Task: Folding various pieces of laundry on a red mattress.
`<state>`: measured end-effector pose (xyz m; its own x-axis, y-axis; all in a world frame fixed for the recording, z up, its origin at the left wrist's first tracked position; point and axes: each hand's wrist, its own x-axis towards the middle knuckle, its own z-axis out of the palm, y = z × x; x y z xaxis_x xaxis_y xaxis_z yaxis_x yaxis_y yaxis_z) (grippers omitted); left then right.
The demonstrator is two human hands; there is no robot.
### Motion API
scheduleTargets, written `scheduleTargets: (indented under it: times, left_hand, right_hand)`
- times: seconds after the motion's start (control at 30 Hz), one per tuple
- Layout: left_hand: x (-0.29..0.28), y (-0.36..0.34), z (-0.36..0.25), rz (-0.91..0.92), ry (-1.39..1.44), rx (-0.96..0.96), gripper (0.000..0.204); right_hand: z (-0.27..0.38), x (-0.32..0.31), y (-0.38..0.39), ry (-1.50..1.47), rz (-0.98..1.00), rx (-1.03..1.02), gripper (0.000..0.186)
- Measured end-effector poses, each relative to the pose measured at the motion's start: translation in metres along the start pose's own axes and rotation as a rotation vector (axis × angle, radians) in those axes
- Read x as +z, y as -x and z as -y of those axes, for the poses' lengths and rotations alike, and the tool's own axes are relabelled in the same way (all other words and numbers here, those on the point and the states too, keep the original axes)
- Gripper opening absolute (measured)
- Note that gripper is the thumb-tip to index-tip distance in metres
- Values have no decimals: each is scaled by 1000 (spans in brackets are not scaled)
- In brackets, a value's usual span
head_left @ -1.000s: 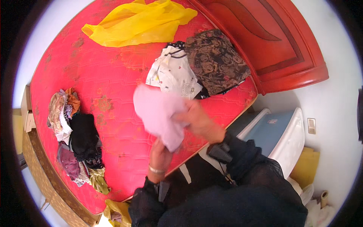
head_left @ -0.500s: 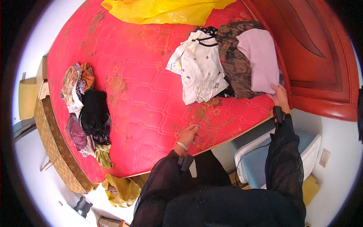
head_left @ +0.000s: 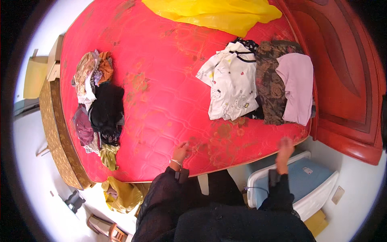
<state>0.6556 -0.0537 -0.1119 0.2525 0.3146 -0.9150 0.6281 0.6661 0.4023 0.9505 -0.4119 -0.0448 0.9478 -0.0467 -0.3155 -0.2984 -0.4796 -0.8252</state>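
My left hand (head_left: 180, 152) hovers over the front edge of the red quilted mattress (head_left: 169, 101), empty, its loosely bent fingers apart. My right hand (head_left: 284, 152) is at that edge farther right, its fingers smeared by motion. Beyond it lies a pink garment (head_left: 297, 86) on a dark patterned garment (head_left: 271, 103). A white printed top (head_left: 231, 88) lies beside them, over black patterned cloth. Along the mattress's left side sits a heap of mixed clothes (head_left: 105, 105), in black, maroon, orange and olive.
A yellow plastic sheet (head_left: 213, 12) spreads across the far part of the bed. The red wooden headboard (head_left: 346, 92) stands at the right. Below the near edge are a lidded blue-and-white tub (head_left: 298, 181) and a yellow bag (head_left: 121, 199). A patterned board (head_left: 56, 125) runs along the left.
The pink garment went from my hands onto the right-hand clothes. My right hand has released it and pulled back toward me. My view has turned, shifting the bed in the picture.
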Motion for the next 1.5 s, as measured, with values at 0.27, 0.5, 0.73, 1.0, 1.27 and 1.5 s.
scheduleTargets:
  times: [0.27,0.5,0.73,1.0,1.27,1.5]
  left_hand:
    - [-72,9,57,-172,-128,35,31]
    - [-177,-9,48,-633,-297,268,33]
    - [-269,-1,-65,-1200,-757,368,55]
    - [-324,-35,-142,-1043,-1013,343,39]
    - [-218,-13,-40,-476,-689,730,11]
    - [-128,77,131,27,-536,377,27]
  right_hand:
    - [40,203,58,739,630,-752,64]
    - [58,268,40,1087,582,-744,71]
    - [53,284,10,766,602,-799,36]
    - [23,292,28,903,724,-622,19]
    - [-8,315,132,849,846,-488,22]
    - [40,365,195,760,1001,-344,35]
